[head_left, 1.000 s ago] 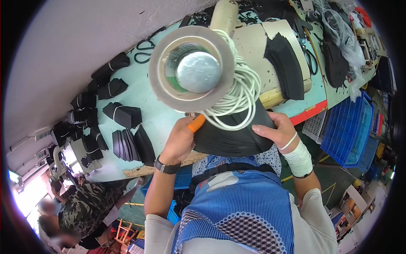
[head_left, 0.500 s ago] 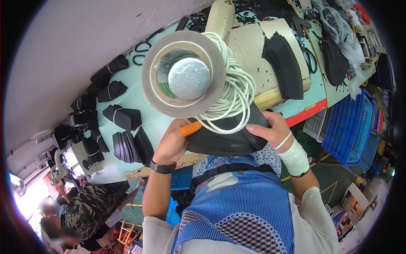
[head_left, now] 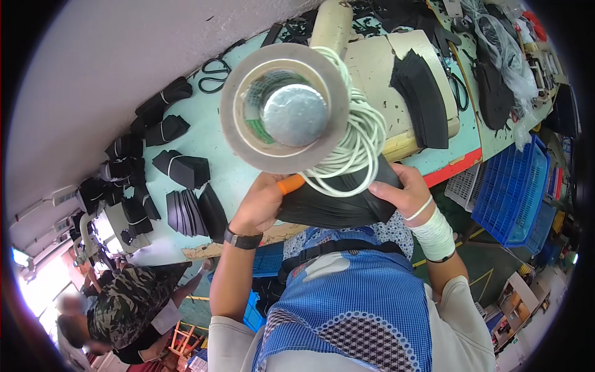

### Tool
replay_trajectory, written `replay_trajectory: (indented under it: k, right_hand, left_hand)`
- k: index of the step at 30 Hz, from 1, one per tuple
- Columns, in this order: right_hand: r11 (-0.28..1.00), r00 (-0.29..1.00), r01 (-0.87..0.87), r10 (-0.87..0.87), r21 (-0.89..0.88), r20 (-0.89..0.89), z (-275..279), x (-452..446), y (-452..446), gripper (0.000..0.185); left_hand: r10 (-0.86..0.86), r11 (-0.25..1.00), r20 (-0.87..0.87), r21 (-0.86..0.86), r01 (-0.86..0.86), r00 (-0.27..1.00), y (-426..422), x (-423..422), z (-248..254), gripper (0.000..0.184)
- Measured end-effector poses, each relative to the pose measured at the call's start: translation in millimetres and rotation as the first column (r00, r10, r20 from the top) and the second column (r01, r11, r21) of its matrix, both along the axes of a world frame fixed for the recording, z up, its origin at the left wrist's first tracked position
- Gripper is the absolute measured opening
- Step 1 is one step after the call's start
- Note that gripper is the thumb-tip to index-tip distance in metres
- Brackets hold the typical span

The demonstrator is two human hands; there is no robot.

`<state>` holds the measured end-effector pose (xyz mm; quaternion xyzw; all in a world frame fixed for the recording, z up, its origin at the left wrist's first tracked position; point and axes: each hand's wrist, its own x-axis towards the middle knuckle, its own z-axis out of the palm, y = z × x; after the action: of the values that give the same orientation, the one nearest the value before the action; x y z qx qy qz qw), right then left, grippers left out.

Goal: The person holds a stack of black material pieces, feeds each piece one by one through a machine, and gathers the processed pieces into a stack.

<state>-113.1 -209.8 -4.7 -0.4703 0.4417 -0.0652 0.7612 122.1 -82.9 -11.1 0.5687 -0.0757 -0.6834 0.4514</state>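
Observation:
Between my two hands is a stack of thin black sheet pieces (head_left: 334,208), fanned slightly at its edges. My left hand (head_left: 257,201) grips its left end, and an orange sleeve (head_left: 290,184) covers the thumb. On the right end, my right hand (head_left: 406,193) presses its thumb on top, with the fingers underneath; a white band and white wrapping are around that wrist. Nearer the camera, a wide tape roll (head_left: 232,118) surrounds a silver round top (head_left: 295,115). White cord loops (head_left: 356,136) hang beside it and hide part of the stack.
Several tied black bundles (head_left: 180,168) line the table's left side. A curved black stack (head_left: 421,99) lies on the beige machine bed (head_left: 372,68). Scissors (head_left: 214,75) lie at the back. Blue crates (head_left: 511,189) stand right; another person (head_left: 133,304) is at lower left.
The tape roll and cord have shifted right in view, and my hands appear slightly farther right. Both hands keep hold of the black stack.

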Motion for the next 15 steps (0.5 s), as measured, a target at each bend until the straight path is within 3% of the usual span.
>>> replay_trajectory:
  k: [5, 6, 7, 9, 11, 12, 13, 15]
  right_hand:
    - [0.999, 0.998, 0.038, -0.040, 0.036, 0.039, 10.4, -7.9, -2.3, 0.037]
    - [1.000, 0.999, 0.014, -0.013, -0.025, 0.036, 13.2, -9.8, -2.7, 0.039]
    - [0.983, 0.999, -0.049, 0.047, -0.178, -0.016, 18.6, -13.1, -6.3, 0.036]
    - [0.885, 0.991, 0.109, -0.132, -0.453, -0.020, 34.0, -15.1, -6.2, 0.034]
    - [0.509, 0.960, 0.000, -0.240, -0.861, -0.142, 36.1, -18.3, -20.0, 0.042]
    - [0.063, 0.933, -0.221, -0.278, -0.973, -0.230, 26.1, -17.9, -33.4, 0.054]
    - [-0.061, 0.870, -0.390, -0.350, -0.919, -0.346, 14.1, -14.1, -44.2, 0.058]
    - [-0.038, 0.750, -0.605, -0.363, -0.795, -0.553, -30.8, -10.3, -52.9, 0.055]
  left_hand:
    - [-0.042, 0.998, 0.101, -0.045, 0.047, 0.994, 9.5, -8.8, -7.5, 0.029]
    - [-0.037, 0.998, 0.146, -0.045, 0.044, 0.989, 13.7, -9.9, -10.7, 0.028]
    - [0.050, 0.997, 0.083, -0.071, -0.044, 0.995, 19.0, -11.8, -11.3, 0.027]
    - [0.077, 0.990, 0.201, -0.133, -0.051, 0.976, 19.7, -12.4, -4.2, 0.025]
    - [-0.060, 0.995, 0.168, -0.071, 0.073, 0.984, 28.5, -6.1, -2.9, 0.024]
    - [-0.083, 0.993, 0.182, -0.073, 0.097, 0.980, 23.7, -10.1, 6.2, 0.024]
    - [-0.091, 0.990, 0.179, -0.088, 0.108, 0.980, 22.7, -10.6, 9.2, 0.024]
    - [-0.235, 0.968, 0.064, -0.071, 0.239, 0.970, 24.1, -9.3, 12.9, 0.026]
